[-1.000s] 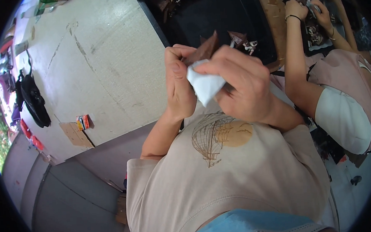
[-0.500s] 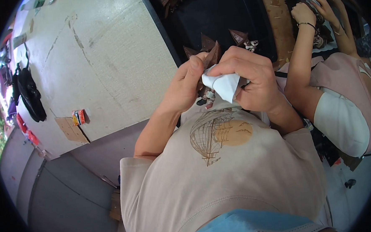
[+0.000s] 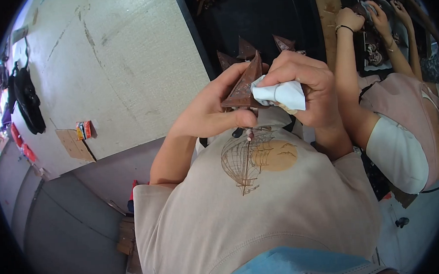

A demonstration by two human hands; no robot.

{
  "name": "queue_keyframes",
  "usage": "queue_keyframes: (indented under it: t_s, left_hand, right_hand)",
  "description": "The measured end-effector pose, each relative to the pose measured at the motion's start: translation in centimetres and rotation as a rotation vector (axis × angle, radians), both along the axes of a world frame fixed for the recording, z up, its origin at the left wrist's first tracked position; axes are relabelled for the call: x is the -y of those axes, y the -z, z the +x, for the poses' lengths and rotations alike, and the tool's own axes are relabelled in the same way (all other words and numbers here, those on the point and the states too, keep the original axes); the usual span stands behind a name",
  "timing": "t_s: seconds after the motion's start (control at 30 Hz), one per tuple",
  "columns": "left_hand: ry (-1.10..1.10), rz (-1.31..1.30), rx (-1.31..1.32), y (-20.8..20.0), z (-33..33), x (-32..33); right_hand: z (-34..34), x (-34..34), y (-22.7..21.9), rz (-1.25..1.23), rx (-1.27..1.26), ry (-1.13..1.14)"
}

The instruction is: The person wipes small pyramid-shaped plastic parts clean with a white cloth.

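Observation:
My left hand [image 3: 213, 110] grips a dark brown, pointed triangular piece [image 3: 244, 86] and holds it upright close to my chest. My right hand [image 3: 309, 90] presses a small white cloth [image 3: 282, 94] against the right side of that piece. Behind my hands, more brown pointed pieces [image 3: 244, 49] stand on a black work surface [image 3: 253, 16]. My beige shirt with a ship print [image 3: 250, 157] fills the lower middle of the view.
Another person in a pink top [image 3: 411, 107] sits at my right, both hands [image 3: 367, 15] busy with something dark at the upper right. A pale concrete floor [image 3: 116, 68] lies to the left, with a black shoe [image 3: 29, 102] and a small orange box [image 3: 84, 130] on it.
The view has shifted and my hands sit higher in it. The brown piece now stands more upright in my left hand, and the white cloth has slid along its right side.

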State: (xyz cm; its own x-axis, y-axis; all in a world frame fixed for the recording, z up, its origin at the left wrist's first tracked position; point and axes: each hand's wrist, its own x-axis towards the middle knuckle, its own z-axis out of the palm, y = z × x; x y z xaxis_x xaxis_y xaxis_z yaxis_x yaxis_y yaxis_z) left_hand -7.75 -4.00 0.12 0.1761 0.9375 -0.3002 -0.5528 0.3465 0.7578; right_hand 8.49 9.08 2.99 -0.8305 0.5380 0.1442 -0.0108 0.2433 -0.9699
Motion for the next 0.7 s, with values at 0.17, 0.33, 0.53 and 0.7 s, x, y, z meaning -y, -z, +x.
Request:
queue_keyframes:
  t_s: [0.17,0.33,0.53,0.7]
  left_hand:
    - [-0.043,0.014,-0.429,-1.7,0.3,-0.6]
    - [-0.022,0.01,-0.674,-2.0,0.8,-1.1]
    - [-0.012,0.096,-0.621,-1.5,1.2,-1.5]
    - [0.08,-0.003,-0.794,-1.5,1.3,-1.6]
  right_hand:
    - [0.4,0.4,-0.4,-0.012,0.028,-0.019]
    - [0.0,1.7,-2.2,0.176,0.074,0.006]
    - [-1.9,1.8,-2.6,0.448,0.121,-0.059]
    - [0.2,1.0,-2.7,0.351,0.223,-0.034]
